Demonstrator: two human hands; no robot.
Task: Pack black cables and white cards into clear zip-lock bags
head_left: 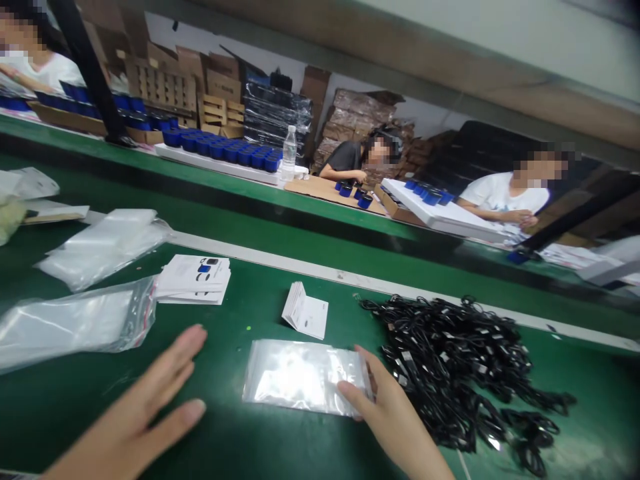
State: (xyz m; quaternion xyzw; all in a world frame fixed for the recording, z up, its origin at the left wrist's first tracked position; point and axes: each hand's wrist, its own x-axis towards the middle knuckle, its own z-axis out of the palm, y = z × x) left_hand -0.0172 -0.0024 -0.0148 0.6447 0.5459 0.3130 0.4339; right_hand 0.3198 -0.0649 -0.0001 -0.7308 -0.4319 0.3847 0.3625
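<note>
A stack of clear plastic bags point(295, 377) is in front of me, its right end gripped between the thumb and fingers of my right hand point(383, 397). To the left, my left hand point(167, 390) is held over the green table with fingers stretched and thumb apart, touching nothing. Just beyond the bags stands a partly opened folded leaflet point(310, 315). A pile of printed leaflets point(193, 280) lies farther left, past my left hand. Right of my right hand spreads a large heap of black cables point(450, 363).
More plastic bags point(75, 320) lie at the left. Across a raised ledge, trays hold several blue cylindrical items point(225, 148) beside a plastic bottle point(289, 153). Co-workers point(510, 193) sit beyond it. A shelf point(400, 73) hangs overhead, with dark posts point(90, 73) below.
</note>
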